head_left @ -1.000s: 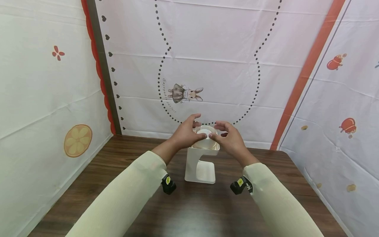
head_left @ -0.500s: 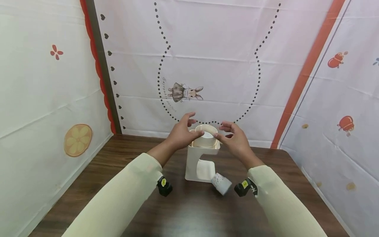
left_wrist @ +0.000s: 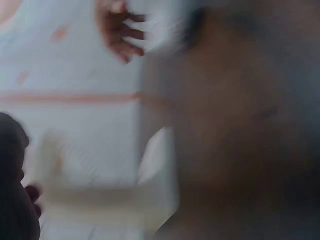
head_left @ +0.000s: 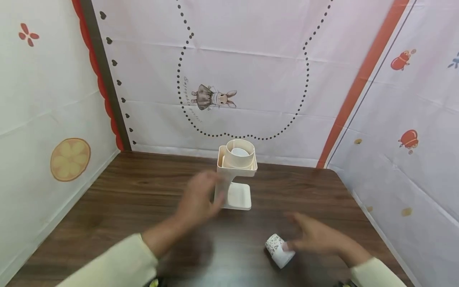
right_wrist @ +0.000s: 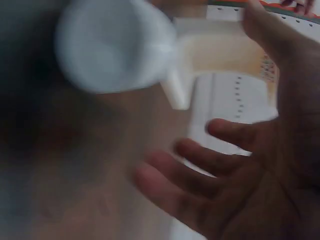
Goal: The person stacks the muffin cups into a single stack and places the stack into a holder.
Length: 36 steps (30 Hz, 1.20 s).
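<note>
A cream cup-dispenser-like stand (head_left: 226, 187) stands upright toward the back of the table, with a round tube (head_left: 239, 155) on top that has something white inside. My left hand (head_left: 198, 199), blurred, hovers beside the stand's left side with nothing in its fingers. On the table at the front right lies a white paper cup (head_left: 280, 251) with a small print, tipped on its side. My right hand (head_left: 317, 238) is at the cup's right, its thumb overlapping it in the head view. The right wrist view shows that hand's fingers spread, apart from the cup's mouth (right_wrist: 107, 47).
The dark wood table (head_left: 150, 183) is bounded by printed cloth walls, with the back cloth (head_left: 251, 91) close behind the stand. Another cloth (head_left: 405, 159) rises at the table's right edge.
Both hands have left the tube on top of the stand; the left came down leftward, the right down to the cup. The paper cup appeared below the stand and now lies farther forward.
</note>
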Each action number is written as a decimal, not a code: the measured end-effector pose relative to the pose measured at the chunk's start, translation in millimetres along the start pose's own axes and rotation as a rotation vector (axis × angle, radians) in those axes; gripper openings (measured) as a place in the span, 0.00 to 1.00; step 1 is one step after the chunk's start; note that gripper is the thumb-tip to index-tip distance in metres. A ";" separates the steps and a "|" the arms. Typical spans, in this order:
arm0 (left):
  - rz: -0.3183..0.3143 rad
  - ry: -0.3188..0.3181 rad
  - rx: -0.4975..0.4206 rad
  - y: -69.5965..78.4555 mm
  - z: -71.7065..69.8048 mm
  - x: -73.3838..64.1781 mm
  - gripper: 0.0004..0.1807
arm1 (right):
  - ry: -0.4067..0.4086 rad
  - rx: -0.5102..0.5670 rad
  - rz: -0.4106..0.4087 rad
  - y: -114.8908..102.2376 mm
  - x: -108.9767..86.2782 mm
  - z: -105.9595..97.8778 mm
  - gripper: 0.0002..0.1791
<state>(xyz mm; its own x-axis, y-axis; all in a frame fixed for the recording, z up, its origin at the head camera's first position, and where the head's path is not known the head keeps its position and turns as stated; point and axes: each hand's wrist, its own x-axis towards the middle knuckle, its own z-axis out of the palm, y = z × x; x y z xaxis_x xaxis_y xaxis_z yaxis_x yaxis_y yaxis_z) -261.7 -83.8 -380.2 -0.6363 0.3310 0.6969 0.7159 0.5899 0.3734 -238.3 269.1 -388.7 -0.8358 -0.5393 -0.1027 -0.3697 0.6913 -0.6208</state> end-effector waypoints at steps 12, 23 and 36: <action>0.376 -0.479 0.226 72.2 109.4 -65.3 0.35 | -0.089 0.271 -0.173 29.4 -25.0 57.2 0.31; -0.015 -0.295 -0.107 54.7 82.0 -21.4 0.35 | 0.220 0.219 -0.177 -6.0 3.8 40.3 0.30; -0.150 -0.037 -0.191 38.1 -15.4 95.5 0.29 | 0.506 0.161 -0.161 -102.1 83.5 -57.4 0.34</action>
<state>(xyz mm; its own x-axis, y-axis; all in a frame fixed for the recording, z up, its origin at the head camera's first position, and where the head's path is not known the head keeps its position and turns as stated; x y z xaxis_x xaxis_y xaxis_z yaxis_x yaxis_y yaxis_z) -290.7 -41.0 -289.9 -0.7474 0.2784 0.6033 0.6515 0.4854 0.5830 -293.6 181.1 -289.2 -0.8791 -0.3067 0.3650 -0.4757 0.5154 -0.7128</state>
